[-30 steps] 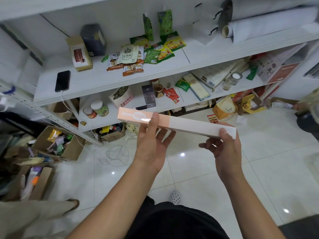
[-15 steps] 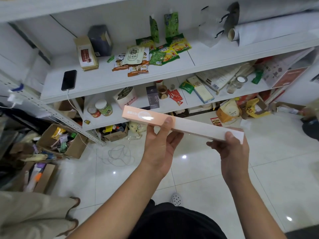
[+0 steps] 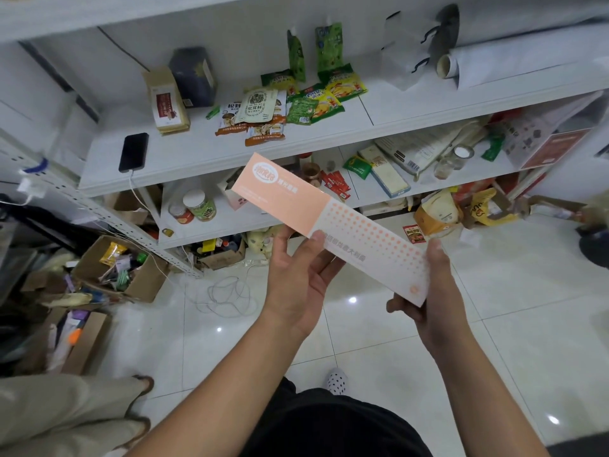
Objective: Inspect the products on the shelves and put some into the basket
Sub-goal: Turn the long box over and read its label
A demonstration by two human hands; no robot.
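I hold a long flat box (image 3: 333,225), peach at its far end and white with orange dots at its near end, in front of the shelves. My left hand (image 3: 298,275) grips it near the middle, thumb on top and fingers underneath. My right hand (image 3: 428,291) holds the near end, thumb on the box's edge. Its broad printed face is turned up toward me. Snack packets (image 3: 263,110) lie on the upper shelf (image 3: 329,140). No basket is in view.
A black phone (image 3: 133,151) on a cable lies on the upper shelf's left. Jars (image 3: 199,204) and boxes sit on the lower shelf. Open cardboard boxes (image 3: 122,268) with clutter stand on the tiled floor at left. Another person's leg (image 3: 66,410) is at bottom left.
The box has turned from showing its narrow edge to showing its broad printed face, and its near end has dropped lower. Both hands have kept their hold.
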